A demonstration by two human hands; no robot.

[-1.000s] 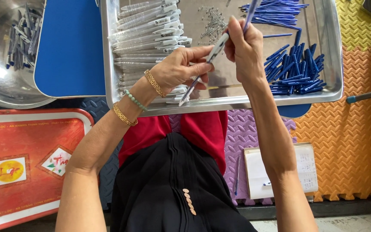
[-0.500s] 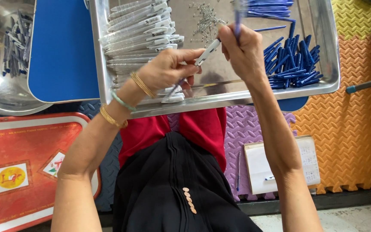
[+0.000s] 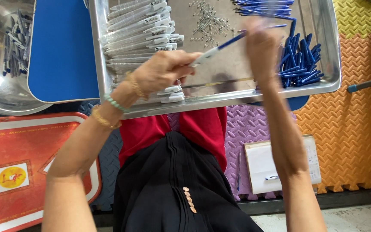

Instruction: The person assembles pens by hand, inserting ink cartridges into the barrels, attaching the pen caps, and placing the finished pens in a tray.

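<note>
far left, a steel bowl (image 3: 1, 92) holds a heap of dark pen parts (image 3: 16, 43), and below it sits a red tray (image 3: 22, 141). a blue board (image 3: 61, 51) lies between the bowl and the big steel tray (image 3: 323, 47). inside that tray, on its left, clear and white barrels (image 3: 138, 25) lie stacked side by side. the left hand (image 3: 162, 71) sits over the tray's near edge, fingers curled shut around the white end of a pen (image 3: 217, 47); bracelets (image 3: 114, 103) ring the wrist. the pen slants up to the right, its blue half pointing at the right hand (image 3: 260, 47). that hand is raised and blurred, fingers pinched at the pen's blue tip, though how tight i cannot tell. behind the pen, small springs (image 3: 209, 21) lie scattered on the tray floor. right of the hand, blue parts (image 3: 299, 60) pile up by the tray's right wall, with more along the top. lower down, a notepad (image 3: 263, 165) rests on purple and orange foam mats (image 3: 348, 129).
</note>
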